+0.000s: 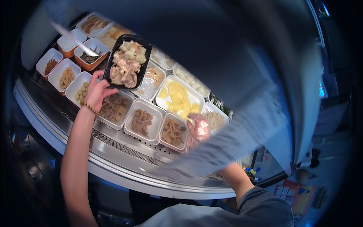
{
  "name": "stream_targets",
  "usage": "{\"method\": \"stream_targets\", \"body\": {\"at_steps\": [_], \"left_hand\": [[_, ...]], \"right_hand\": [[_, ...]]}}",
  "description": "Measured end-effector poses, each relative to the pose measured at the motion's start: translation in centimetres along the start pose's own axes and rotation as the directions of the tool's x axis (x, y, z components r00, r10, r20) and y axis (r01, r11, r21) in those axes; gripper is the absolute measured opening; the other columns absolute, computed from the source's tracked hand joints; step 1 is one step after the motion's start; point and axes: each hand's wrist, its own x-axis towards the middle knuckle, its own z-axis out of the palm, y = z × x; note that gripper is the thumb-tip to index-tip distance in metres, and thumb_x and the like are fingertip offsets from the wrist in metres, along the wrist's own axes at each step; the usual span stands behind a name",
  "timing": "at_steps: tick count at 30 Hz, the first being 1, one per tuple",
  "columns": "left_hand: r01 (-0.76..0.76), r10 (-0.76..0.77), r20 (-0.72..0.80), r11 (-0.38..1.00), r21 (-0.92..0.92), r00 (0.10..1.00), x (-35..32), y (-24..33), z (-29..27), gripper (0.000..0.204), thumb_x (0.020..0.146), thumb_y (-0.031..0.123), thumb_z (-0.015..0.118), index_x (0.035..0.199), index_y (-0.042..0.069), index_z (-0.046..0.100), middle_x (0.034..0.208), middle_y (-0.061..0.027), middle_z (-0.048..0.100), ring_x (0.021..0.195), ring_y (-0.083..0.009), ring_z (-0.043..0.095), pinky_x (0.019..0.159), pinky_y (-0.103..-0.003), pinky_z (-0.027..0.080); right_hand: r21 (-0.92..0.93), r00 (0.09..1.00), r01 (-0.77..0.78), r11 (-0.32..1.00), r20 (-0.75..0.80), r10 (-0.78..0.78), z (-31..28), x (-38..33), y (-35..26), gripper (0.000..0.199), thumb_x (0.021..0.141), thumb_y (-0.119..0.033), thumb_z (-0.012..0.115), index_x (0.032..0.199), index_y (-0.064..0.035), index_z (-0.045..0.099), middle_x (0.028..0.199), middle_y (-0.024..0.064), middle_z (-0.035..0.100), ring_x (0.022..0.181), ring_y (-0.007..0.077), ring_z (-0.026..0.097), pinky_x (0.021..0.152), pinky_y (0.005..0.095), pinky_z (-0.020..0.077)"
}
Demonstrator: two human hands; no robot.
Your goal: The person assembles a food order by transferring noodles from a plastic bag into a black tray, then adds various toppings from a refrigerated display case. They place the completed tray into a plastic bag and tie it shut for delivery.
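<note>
My left hand [99, 92] grips the near edge of a black plastic tray [144, 68], tilted above the food containers. Pale, pinkish-brown chopped pieces of food [126, 64] fill this tray. At the right, my right hand [198, 126] is at the near right edge of a white tray [161, 102] of thin yellow slices [177, 94]. A shiny, clear film seems to cover this hand. Its fingers are curled, with a bit of yellow by the fingertips; what they hold is not clear. A blurred printed paper strip [227, 136] hides the right wrist.
Several white containers [143, 123] stand in rows in a metal counter. They hold brown strips [174, 132], small round pale balls [81, 94] and dark shreds [90, 56]. The counter's rim [151, 181] curves along the near side. A dark blurred shape overhangs the far right.
</note>
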Motion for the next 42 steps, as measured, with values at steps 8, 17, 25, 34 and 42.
{"method": "stream_targets", "body": {"at_steps": [8, 17, 25, 34, 42], "left_hand": [[0.202, -0.199, -0.053, 0.978, 0.056, 0.979, -19.3, -2.6, 2.5, 0.049, 0.087, 0.000, 0.049, 0.134, 0.012, 0.040, 0.113, -0.0112, 0.061, 0.094, -0.0230, 0.065, 0.073, -0.039, 0.060], [0.373, -0.367, 0.077, 0.923, -0.097, 0.927, -32.3, -9.8, 13.4, 0.044, 0.084, -0.006, 0.046, 0.124, 0.010, 0.040, 0.097, -0.0123, 0.064, 0.084, -0.0225, 0.067, 0.072, -0.039, 0.062], [0.429, -0.426, 0.096, 0.903, -0.017, 0.900, -38.2, -13.2, 18.9, 0.041, 0.083, -0.010, 0.046, 0.120, 0.008, 0.040, 0.100, -0.0141, 0.062, 0.085, -0.0238, 0.068, 0.071, -0.039, 0.062], [0.382, -0.381, 0.047, 0.924, 0.006, 0.923, -42.5, -12.6, 16.1, 0.046, 0.081, -0.012, 0.045, 0.122, 0.008, 0.039, 0.105, -0.0177, 0.059, 0.083, -0.0261, 0.068, 0.067, -0.037, 0.063], [0.369, -0.369, -0.080, 0.929, -0.006, 0.926, -46.2, -9.7, 9.4, 0.053, 0.078, -0.006, 0.050, 0.127, 0.010, 0.036, 0.107, -0.0213, 0.061, 0.082, -0.0308, 0.069, 0.065, -0.036, 0.063]], "right_hand": [[0.129, 0.980, -0.196, 0.972, -0.003, 0.198, -8.8, -16.6, -0.4, 0.023, 0.079, -0.005, 0.067, 0.102, -0.0058, 0.065, 0.101, 0.0161, 0.066, 0.101, 0.0352, 0.062, 0.089, 0.0432, 0.0478], [0.444, 0.949, -0.219, 0.869, -0.108, 0.295, -14.6, -23.9, 0.9, 0.019, 0.078, 0.000, 0.069, 0.096, -0.0031, 0.066, 0.098, 0.0154, 0.069, 0.095, 0.0316, 0.066, 0.086, 0.0382, 0.0509], [0.474, 0.943, -0.106, 0.874, -0.231, 0.240, -20.4, -24.6, -3.0, 0.022, 0.077, -0.009, 0.075, 0.097, -0.0037, 0.067, 0.093, 0.0124, 0.069, 0.088, 0.0283, 0.067, 0.079, 0.0363, 0.0533], [0.430, 0.989, -0.013, 0.903, -0.127, 0.075, -20.4, -23.9, -8.2, 0.015, 0.079, -0.009, 0.071, 0.093, -0.0058, 0.067, 0.083, 0.0138, 0.067, 0.079, 0.0315, 0.064, 0.071, 0.0404, 0.0516], [0.342, 0.964, -0.229, 0.911, -0.053, 0.262, -19.2, -30.6, -6.7, 0.018, 0.081, -0.014, 0.072, 0.095, -0.0035, 0.069, 0.087, 0.0153, 0.069, 0.082, 0.0319, 0.066, 0.075, 0.0400, 0.0519]]}}
